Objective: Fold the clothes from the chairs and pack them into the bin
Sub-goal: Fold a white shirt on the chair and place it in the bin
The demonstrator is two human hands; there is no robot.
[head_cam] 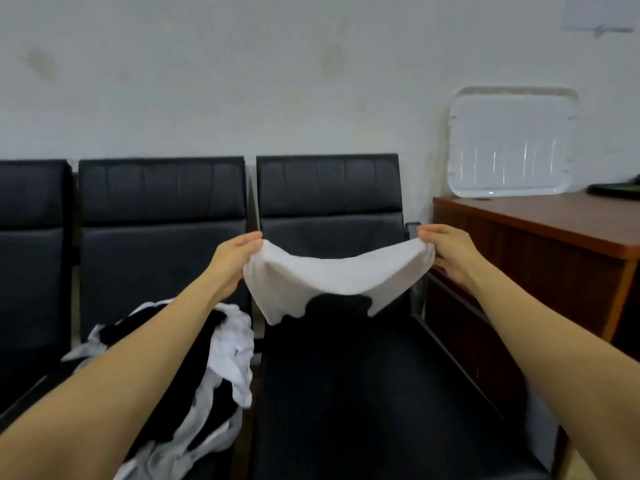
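The left hand and right hand each pinch a top corner of a white cloth, fingers curled on the fabric. They pull it taut btwn them so it hangs flat, prob. to ready a first fold. It hangs over the seat of the right chair, likely the folding surface. The pile of black & white clothes waits on the next chair, just left. No bin in view.
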